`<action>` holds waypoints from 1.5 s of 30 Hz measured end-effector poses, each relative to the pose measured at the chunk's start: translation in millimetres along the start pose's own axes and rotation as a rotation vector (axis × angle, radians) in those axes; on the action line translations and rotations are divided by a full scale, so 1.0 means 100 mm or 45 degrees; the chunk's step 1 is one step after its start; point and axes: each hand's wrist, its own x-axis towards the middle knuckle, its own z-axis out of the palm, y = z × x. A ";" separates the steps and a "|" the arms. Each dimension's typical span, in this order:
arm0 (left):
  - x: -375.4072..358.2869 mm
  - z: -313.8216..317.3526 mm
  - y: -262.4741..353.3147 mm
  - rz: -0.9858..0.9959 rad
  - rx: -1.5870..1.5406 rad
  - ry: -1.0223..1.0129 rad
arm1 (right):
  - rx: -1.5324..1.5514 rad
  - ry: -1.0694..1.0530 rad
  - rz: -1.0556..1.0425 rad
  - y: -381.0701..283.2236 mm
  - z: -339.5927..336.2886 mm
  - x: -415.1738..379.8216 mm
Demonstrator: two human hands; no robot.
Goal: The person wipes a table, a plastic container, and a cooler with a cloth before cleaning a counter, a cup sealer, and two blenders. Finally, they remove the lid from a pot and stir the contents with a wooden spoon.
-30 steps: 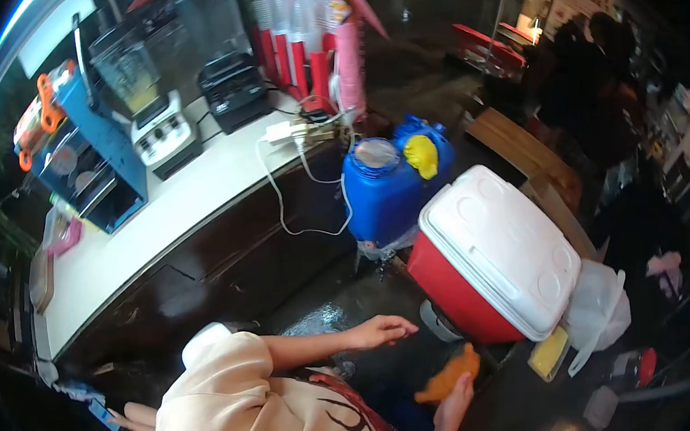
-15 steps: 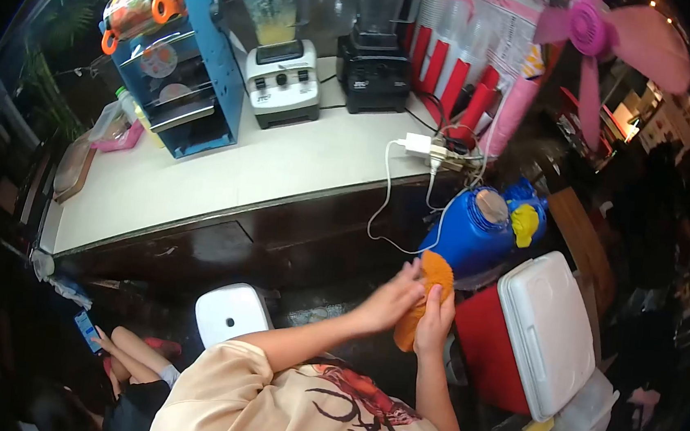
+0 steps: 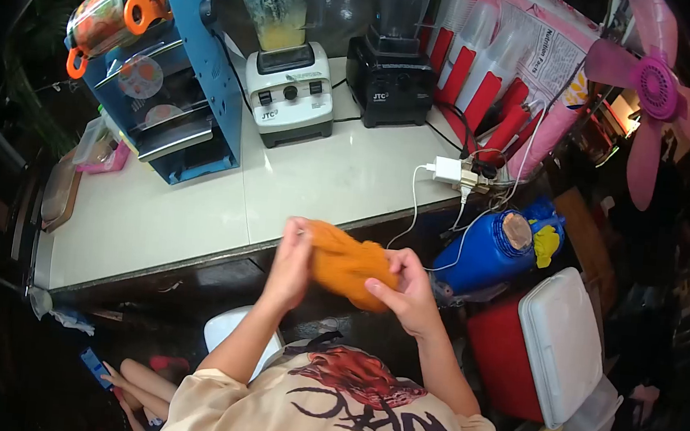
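An orange cloth (image 3: 349, 265) is stretched between both hands in front of the counter's near edge. My left hand (image 3: 292, 264) pinches its left end, fingers closed near the top corner. At the other end, my right hand (image 3: 410, 291) grips the cloth with the thumb on its near side. The cloth looks bunched and slightly blurred. Beyond it on the white counter (image 3: 180, 226) stand a white blender (image 3: 292, 92) with yellowish residue in its jug and a black blender (image 3: 391, 84).
A blue cup-sealing machine (image 3: 209, 80) stands at the counter's left. Right are a plugged extension socket (image 3: 451, 171), a pink fan (image 3: 658, 91), a blue drum (image 3: 482, 248) and a red cooler (image 3: 505, 353) with a white lid. A white stool (image 3: 241, 329) is below; a seated person holds a phone (image 3: 94, 367).
The orange cloth has moved left and now spans between both hands. My left hand has shifted from on top of it to its left end. The view has also moved closer to the counter.
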 end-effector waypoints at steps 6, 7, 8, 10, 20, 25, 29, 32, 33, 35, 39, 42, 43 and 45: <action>0.28 -0.96 0.94 0.307 0.393 0.408 | 0.027 -0.194 -0.026 0.15 0.41 0.61; 0.44 -1.38 0.98 0.430 0.542 0.403 | -0.065 -0.192 -0.020 0.15 0.45 0.68; 0.55 -1.81 0.98 0.438 0.913 0.562 | -0.273 -0.165 -0.080 0.23 0.42 0.73; 0.63 -2.11 0.79 0.310 1.707 1.037 | -0.393 -0.186 0.033 0.34 0.29 0.74; 1.40 -0.66 -0.27 0.219 2.436 0.441 | -0.303 0.314 0.620 0.95 -0.56 -0.21; 2.50 0.50 -0.81 0.589 2.296 -0.071 | -0.242 0.430 0.678 0.83 -0.53 -0.41; 2.84 0.99 -1.16 0.872 2.119 -0.416 | -0.217 0.543 0.661 0.79 -0.53 -0.55; 2.72 0.96 -1.16 0.986 2.064 -0.654 | -0.218 0.538 0.684 0.78 -0.53 -0.59; 2.64 0.88 -1.09 0.943 2.045 -0.609 | -0.210 0.514 0.696 0.80 -0.51 -0.58; 2.35 0.52 -0.86 0.823 2.023 -0.498 | -0.249 0.451 0.707 0.83 -0.53 -0.54; 1.71 -0.60 -0.34 0.661 2.186 -0.063 | -0.294 0.320 0.769 0.89 -0.52 -0.41; 1.11 -1.61 0.08 0.497 2.300 0.251 | -0.317 0.214 0.800 0.91 -0.45 -0.27; 0.93 -2.00 0.15 0.447 2.470 0.428 | -0.323 0.177 0.797 0.91 -0.43 -0.24; 0.57 -2.81 0.45 0.147 2.463 0.746 | -0.333 0.108 0.787 0.95 -0.39 -0.18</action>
